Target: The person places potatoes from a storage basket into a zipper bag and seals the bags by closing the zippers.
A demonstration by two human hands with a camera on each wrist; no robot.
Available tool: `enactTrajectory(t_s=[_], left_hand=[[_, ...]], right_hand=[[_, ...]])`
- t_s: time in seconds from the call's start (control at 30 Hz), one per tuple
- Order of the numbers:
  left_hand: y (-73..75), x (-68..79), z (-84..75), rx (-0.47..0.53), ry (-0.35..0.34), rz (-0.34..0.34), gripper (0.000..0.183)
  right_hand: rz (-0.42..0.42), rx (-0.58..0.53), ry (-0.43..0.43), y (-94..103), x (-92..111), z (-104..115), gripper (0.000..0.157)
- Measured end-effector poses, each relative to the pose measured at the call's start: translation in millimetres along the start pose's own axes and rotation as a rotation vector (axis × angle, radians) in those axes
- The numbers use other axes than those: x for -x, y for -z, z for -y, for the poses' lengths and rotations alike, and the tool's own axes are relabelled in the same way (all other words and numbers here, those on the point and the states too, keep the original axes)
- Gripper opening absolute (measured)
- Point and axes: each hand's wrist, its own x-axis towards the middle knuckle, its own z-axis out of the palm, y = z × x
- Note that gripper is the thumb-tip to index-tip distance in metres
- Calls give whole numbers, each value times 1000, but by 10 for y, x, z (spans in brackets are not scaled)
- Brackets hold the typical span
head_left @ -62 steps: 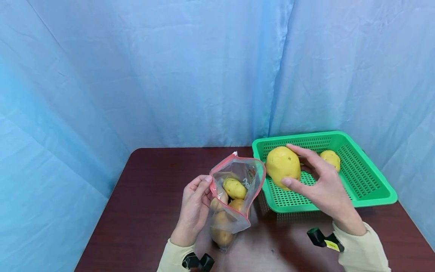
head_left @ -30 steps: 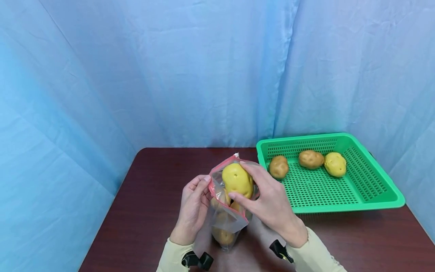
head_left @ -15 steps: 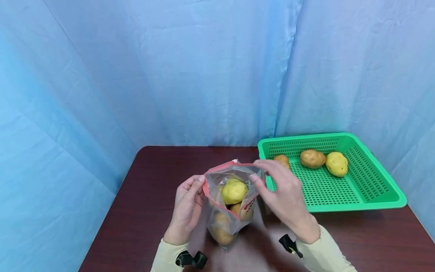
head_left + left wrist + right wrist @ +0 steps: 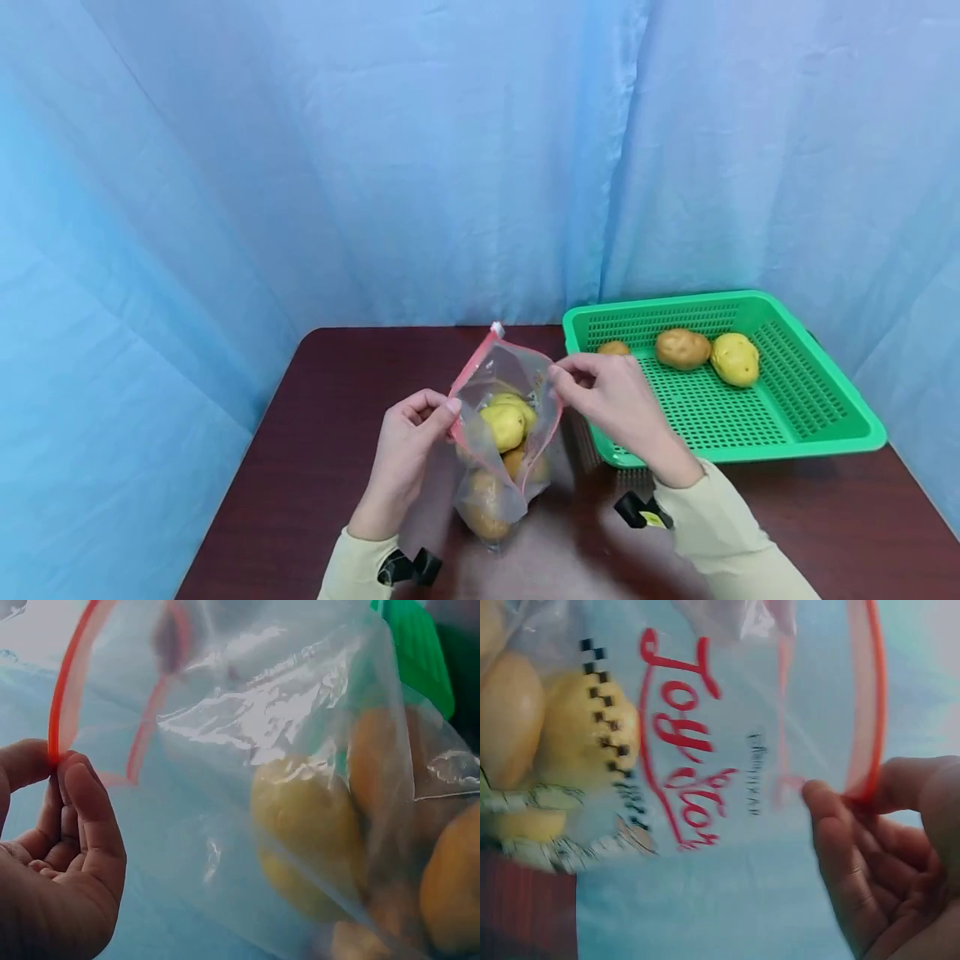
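A clear zip bag (image 4: 512, 502) with a red rim stands upright on the table, its mouth spread wide. Inside are several potatoes: a yellow potato (image 4: 504, 427) on top and a brown potato (image 4: 483, 518) low at the front. My left hand (image 4: 401, 454) pinches the left side of the rim between thumb and forefinger. On the opposite side, my right hand (image 4: 618, 404) pinches the red rim (image 4: 877, 697). In the right wrist view the bag shows red lettering (image 4: 682, 742). A white slider (image 4: 497, 329) sits at the rim's far corner.
At the right stands a green basket (image 4: 750, 455) with a brown potato (image 4: 682, 348), a yellow potato (image 4: 735, 360) and another brown potato (image 4: 613, 347) partly behind my right hand. The dark wooden table (image 4: 345, 400) ends at a blue curtain (image 4: 450, 167).
My right hand has brought a yellow potato from over the basket into the bag and let go of it. It has since moved to the bag's right rim and pinched it.
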Motion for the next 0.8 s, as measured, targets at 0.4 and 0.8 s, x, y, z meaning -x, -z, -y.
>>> enactTrajectory(t_s=[0.4, 0.8], left_hand=[[-123, 8, 32, -77, -24, -32, 14], [-102, 74, 74, 49, -19, 33, 14]], right_hand=[[-71, -77, -17, -42, 60, -30, 13], [20, 35, -26, 280, 209, -332, 17]])
